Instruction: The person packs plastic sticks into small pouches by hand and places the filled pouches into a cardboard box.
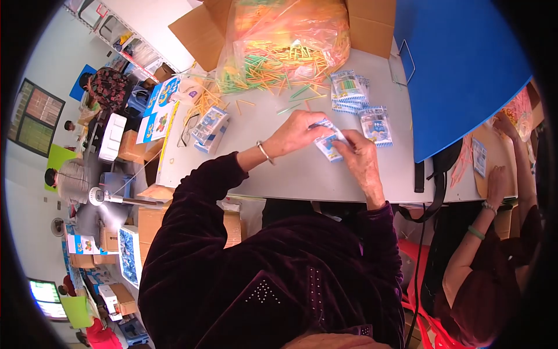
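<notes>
A small blue and white packet [329,146] is held above the table between my two hands. My left hand [295,134], with a bangle at the wrist, grips its upper left end. On its right edge, the thumb and fingers of my right hand [360,156] are closed. Just beyond my right hand lies a similar packet [376,125], and behind that a pile of packets [347,87], the top one showing green sticks. More packets [209,129] lie left of my left hand. Loose coloured sticks [279,67] spill from a plastic bag [290,26] at the back.
A cardboard box [200,35] surrounds the bag. Eyeglasses [186,131] rest near the table's left edge. A blue panel [459,64] divides off the right side, where a co-worker's hands [497,185] are near another packet [479,157]. A small fan [96,196] stands at left.
</notes>
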Motion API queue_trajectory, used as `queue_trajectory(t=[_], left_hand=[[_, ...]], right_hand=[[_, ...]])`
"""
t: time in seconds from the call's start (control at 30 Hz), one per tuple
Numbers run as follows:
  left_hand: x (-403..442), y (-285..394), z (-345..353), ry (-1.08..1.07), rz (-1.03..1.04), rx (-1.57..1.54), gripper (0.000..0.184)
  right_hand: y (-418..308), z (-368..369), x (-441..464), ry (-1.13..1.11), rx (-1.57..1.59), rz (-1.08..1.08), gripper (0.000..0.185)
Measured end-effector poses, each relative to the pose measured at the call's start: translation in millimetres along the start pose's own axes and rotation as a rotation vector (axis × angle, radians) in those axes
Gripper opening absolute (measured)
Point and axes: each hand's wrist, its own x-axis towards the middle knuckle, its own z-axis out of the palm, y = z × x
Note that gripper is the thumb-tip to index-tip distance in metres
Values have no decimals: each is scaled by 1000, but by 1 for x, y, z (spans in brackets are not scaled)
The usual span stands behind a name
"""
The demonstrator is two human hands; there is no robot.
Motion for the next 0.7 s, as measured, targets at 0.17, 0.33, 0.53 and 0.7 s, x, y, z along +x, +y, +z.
queue_trajectory(t=[0.17, 0.33, 0.53, 0.7], left_hand=[[-16, -15, -1, 93, 74, 73, 13], [-18, -28, -3, 117, 179, 188, 12], [-11, -30, -12, 46, 196, 295, 12], [29, -67, -41, 148, 14, 180, 16]], right_hand=[[12, 21, 1, -115, 77, 4, 10], [18, 32, 2, -88, 38, -49, 10], [16, 28, 2, -99, -19, -79, 12], [27, 22, 2, 4, 8, -146, 22]])
